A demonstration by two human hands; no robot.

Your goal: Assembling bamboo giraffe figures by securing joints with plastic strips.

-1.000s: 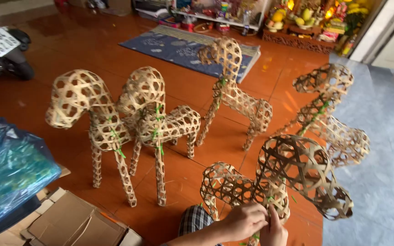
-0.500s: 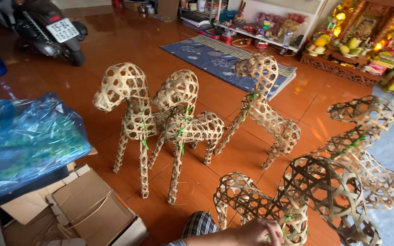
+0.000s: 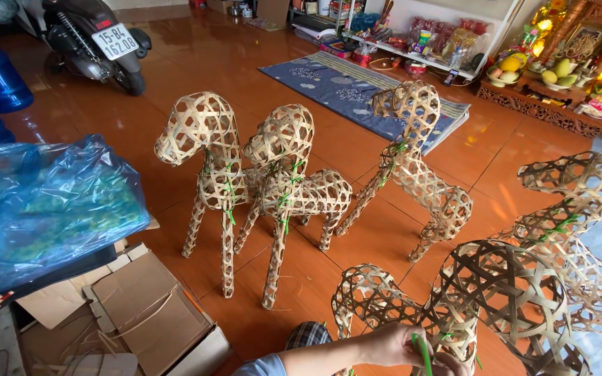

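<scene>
My left hand (image 3: 391, 346) is pinched around a thin green tie strip (image 3: 424, 354) right at the neck of the woven bamboo horse (image 3: 496, 306) I am working on; my right hand (image 3: 454, 365) shows only as a sliver at the bottom edge just beside it, so I cannot tell whether it is closed on anything. The horse sits directly above and ahead of my grip, its open-lattice head rising to the right of my fingers and its rounded body to the left. I judge the weak point to be this joint: pull the strip too hard and the thin splints could crack or the head could twist off line; slacken and the knot may slip, letting the head sag. The frame is light and tall, so a sideways tug could tip it into another unfinished frame (image 3: 580, 230) further right of my hands. It looks airy, pale brown, hexagonally woven from flat strips, with green ties at the joints. Three finished horses (image 3: 280, 188) stand well ahead on the red tiled floor (image 3: 196, 76), with a cardboard box (image 3: 148, 313) to the left.
</scene>
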